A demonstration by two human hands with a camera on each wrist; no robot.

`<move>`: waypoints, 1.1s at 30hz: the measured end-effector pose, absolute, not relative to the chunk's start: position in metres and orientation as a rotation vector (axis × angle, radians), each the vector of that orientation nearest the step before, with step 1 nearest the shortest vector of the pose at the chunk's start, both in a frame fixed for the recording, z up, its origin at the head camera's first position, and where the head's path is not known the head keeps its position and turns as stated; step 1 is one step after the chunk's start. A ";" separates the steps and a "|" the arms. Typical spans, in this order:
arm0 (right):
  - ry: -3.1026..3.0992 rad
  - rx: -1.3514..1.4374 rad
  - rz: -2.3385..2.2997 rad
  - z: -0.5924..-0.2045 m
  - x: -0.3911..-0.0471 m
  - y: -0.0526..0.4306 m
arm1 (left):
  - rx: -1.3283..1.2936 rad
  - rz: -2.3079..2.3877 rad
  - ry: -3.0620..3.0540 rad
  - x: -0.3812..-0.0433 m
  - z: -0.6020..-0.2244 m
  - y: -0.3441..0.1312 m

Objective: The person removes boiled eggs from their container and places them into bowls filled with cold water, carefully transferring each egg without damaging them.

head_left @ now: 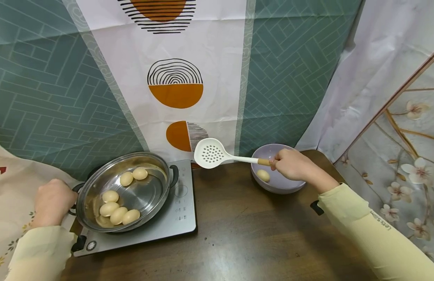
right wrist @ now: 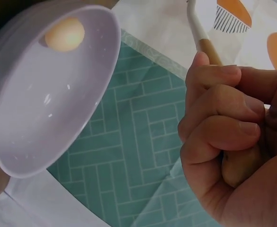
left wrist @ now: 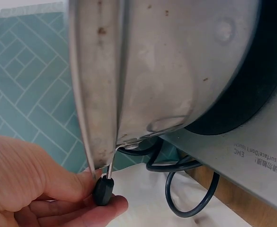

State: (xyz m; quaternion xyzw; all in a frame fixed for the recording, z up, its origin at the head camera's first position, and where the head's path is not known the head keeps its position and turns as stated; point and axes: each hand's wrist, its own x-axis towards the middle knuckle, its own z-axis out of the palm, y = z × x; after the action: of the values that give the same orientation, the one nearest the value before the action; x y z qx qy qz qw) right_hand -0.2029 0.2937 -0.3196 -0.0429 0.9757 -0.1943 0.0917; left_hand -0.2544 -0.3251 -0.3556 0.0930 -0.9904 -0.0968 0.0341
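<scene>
My left hand grips the left side handle of a wide steel pan, thumb on one side and fingers on the other. Several pale brown eggs lie in the pan, most along its near left wall. In my right hand, fingers curl round the wooden handle of a white slotted spoon. Its perforated head points left, with nothing on it. Beneath that hand stands a lilac bowl, with one egg at its left side.
The pan sits on a silver induction cooktop at the left of a dark wooden table. A black cord loops beside the cooktop. Patterned cloth hangs behind, and a floral curtain borders the right.
</scene>
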 end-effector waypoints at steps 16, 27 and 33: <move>2.894 -0.051 -0.635 -0.338 -0.191 0.292 | 0.275 -0.282 -3.049 -0.256 -0.356 -0.328; 2.922 0.090 -0.749 -0.364 -0.173 0.271 | 0.252 -0.260 -3.034 -0.254 -0.356 -0.329; 2.869 0.253 -0.908 -0.393 -0.150 0.254 | 0.246 -0.251 -3.044 -0.255 -0.355 -0.327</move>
State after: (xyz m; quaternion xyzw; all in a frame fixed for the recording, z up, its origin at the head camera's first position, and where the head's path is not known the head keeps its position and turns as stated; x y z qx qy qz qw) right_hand -0.1498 0.2535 -0.3933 0.0836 0.9483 -0.3000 0.0609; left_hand -0.2548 -0.3273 -0.3553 0.0804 -0.9927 -0.0817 0.0388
